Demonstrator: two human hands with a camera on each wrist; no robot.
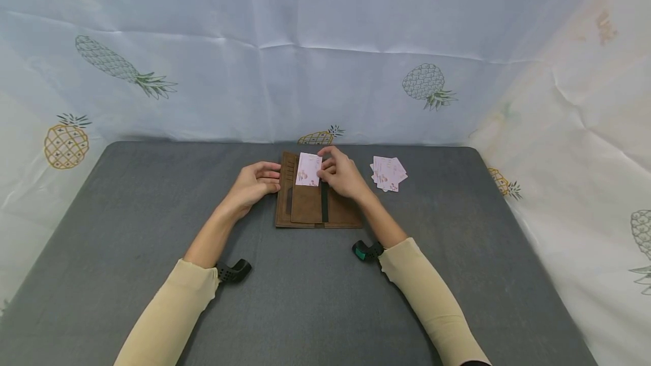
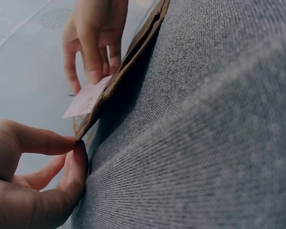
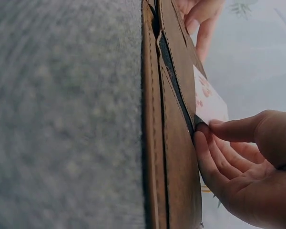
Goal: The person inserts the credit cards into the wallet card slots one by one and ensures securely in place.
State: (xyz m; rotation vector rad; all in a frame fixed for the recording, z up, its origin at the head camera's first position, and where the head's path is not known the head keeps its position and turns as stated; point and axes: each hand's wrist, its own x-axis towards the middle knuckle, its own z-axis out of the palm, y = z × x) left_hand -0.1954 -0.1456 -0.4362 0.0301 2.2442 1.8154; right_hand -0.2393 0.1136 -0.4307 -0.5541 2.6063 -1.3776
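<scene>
A brown wallet (image 1: 307,208) lies opened flat on the table, a dark elastic band (image 1: 324,202) running down its middle. Over its upper part is a pink-and-white printed card (image 1: 308,169), sticking up at the inner pocket; how deep it sits in the pocket is hidden. My right hand (image 1: 343,175) pinches the card's right edge between thumb and fingers, close to the band, as the right wrist view shows. At the wallet's left edge, my left hand (image 1: 252,184) pinches the leather between thumb and fingertips, clearest in the left wrist view.
A loose, fanned pile of similar pink cards (image 1: 389,174) lies right of the wallet. The grey table (image 1: 285,309) ends at a white pineapple-print cloth (image 1: 325,89) hanging behind. Black wrist devices (image 1: 234,271) sit at both cuffs.
</scene>
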